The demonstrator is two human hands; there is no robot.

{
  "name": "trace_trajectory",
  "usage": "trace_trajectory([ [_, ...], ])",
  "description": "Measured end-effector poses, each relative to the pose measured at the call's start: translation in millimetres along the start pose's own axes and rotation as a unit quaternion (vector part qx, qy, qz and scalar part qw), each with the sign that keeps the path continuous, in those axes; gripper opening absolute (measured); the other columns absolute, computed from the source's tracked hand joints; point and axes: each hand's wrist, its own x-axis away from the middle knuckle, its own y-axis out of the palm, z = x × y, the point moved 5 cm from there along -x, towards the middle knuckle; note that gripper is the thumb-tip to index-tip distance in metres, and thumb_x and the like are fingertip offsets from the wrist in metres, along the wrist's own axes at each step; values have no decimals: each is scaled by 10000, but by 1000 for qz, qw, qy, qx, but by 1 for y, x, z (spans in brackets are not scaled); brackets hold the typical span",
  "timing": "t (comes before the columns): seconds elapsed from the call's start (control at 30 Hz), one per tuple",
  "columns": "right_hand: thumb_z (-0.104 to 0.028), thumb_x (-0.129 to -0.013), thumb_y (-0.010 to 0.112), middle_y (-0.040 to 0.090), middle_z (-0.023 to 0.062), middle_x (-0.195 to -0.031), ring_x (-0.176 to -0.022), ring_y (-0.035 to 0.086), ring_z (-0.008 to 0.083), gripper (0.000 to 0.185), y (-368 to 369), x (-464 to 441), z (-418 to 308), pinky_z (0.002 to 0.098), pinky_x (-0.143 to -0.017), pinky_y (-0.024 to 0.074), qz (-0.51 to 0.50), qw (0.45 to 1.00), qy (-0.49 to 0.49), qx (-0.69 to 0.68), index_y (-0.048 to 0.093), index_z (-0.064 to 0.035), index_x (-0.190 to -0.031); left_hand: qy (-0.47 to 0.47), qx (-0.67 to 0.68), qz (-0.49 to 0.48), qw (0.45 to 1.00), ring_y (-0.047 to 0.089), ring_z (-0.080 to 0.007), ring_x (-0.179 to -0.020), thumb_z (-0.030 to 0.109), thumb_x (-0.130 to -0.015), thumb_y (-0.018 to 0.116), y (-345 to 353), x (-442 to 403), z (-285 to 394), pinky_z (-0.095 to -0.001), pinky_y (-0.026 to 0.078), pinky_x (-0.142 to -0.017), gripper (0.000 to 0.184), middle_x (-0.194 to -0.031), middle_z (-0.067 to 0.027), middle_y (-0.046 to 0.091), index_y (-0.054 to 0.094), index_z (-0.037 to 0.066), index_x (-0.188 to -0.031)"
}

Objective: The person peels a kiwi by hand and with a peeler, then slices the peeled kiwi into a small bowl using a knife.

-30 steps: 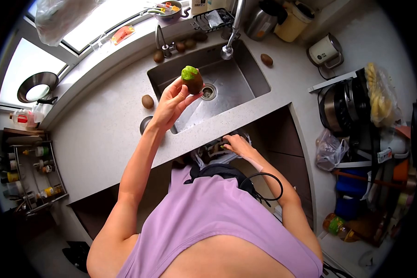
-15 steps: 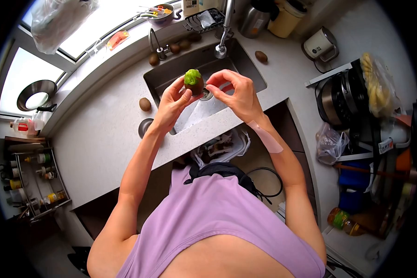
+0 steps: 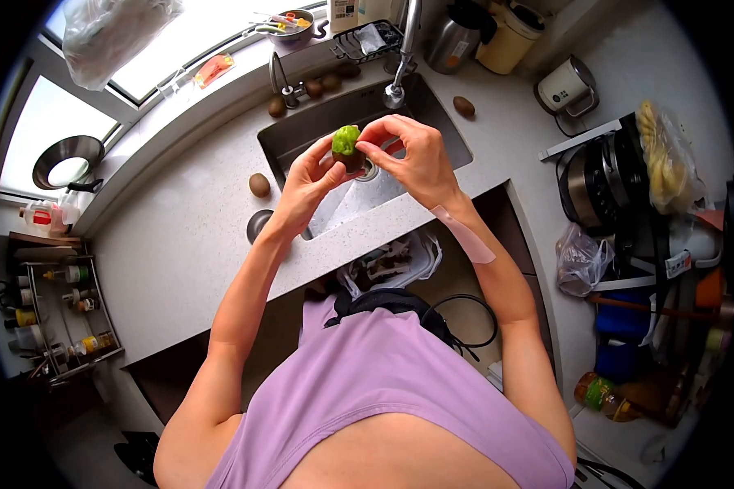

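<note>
My left hand (image 3: 311, 181) holds a partly peeled kiwi (image 3: 347, 142) upright above the sink (image 3: 274, 140). Bright green flesh shows on its upper part, while brown skin covers the lower part. My right hand (image 3: 412, 155) pinches with thumb and forefinger at the kiwi's right side, where the skin edge meets the flesh. The bit of skin between those fingertips is mostly hidden. A whole kiwi (image 3: 259, 185) lies on the counter left of the sink, near a round metal piece (image 3: 258, 223) partly behind my left wrist.
Several kiwis (image 3: 313, 88) lie behind the sink by a small tap (image 3: 289, 91); another kiwi (image 3: 463, 106) rests right of it. The main faucet (image 3: 395, 94) overhangs the basin. Below the counter edge hangs a plastic bag (image 3: 420, 259) with scraps. A kettle (image 3: 567, 85) stands at right.
My right hand has come left to the kiwi, its fingertips now touching the fruit's side; before, they were apart from it. My left hand still holds the kiwi, slightly turned.
</note>
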Motion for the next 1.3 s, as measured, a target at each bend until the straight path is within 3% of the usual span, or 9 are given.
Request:
trace_trajectory([
  [0.33, -61, -836, 689, 646, 67, -881, -763, 655, 143, 104, 4, 3, 3, 262, -711, 546, 20, 1000, 0, -22, 635, 7, -893, -7, 103, -15, 995, 537, -210, -1202, 290, -914, 641, 5, -1, -4, -408, 465, -1041, 616, -1364, -106, 486, 394, 0, -1399],
  [0.43, -40, -843, 676, 645, 57, -871, -776, 650, 117, 86, 3, 5, 12, 253, -733, 552, 57, 995, 17, -81, 631, 2, -904, -2, 115, -3, 993, 480, -246, -1281, 303, -899, 655, 7, -2, 3, -436, 409, -1087, 655, -1429, -120, 433, 374, 5, -1410],
  [0.57, -37, -850, 674, 653, 38, -868, -808, 654, 96, 80, -2, 8, 15, 240, -746, 550, 79, 987, 83, -110, 632, -3, -908, -3, 118, -14, 993, 462, -254, -1298, 297, -891, 663, 11, -2, 9, -444, 409, -1086, 664, -1455, -129, 403, 371, 7, -1412],
  [0.67, -47, -841, 679, 682, 60, -849, -789, 674, 119, 89, 1, 9, 15, 246, -736, 548, 82, 985, 94, -118, 657, -1, -914, 33, 69, 10, 997, 462, -257, -1296, 271, -885, 675, 11, -3, 8, -453, 411, -1082, 665, -1436, -128, 422, 367, 10, -1413],
  [0.73, -50, -829, 684, 702, 81, -828, -766, 691, 144, 95, 2, 10, 13, 254, -724, 549, 89, 984, 85, -132, 674, -2, -910, 78, 39, 22, 996, 506, -224, -1239, 215, -893, 675, 12, -3, 11, -423, 449, -1053, 598, -1361, -101, 480, 404, 25, -1392],
  [0.93, -42, -831, 692, 714, 94, -861, -781, 695, 147, 125, 4, 12, 7, 254, -730, 552, 106, 980, 90, -139, 712, -9, -949, 139, -36, 62, 988, 505, -188, -1217, 128, -841, 732, 4, -5, 8, -364, 465, -1025, 630, -1347, -78, 489, 421, 30, -1380],
  [1.3, -6, -809, 690, 700, 106, -840, -761, 694, 160, 120, 3, 10, 2, 261, -705, 556, 118, 986, 60, -97, 703, 14, -927, 168, -102, 77, 977, 514, -170, -1200, 12, -820, 714, 9, -1, 18, -311, 505, -976, 599, -1351, -83, 477, 438, 33, -1352],
])
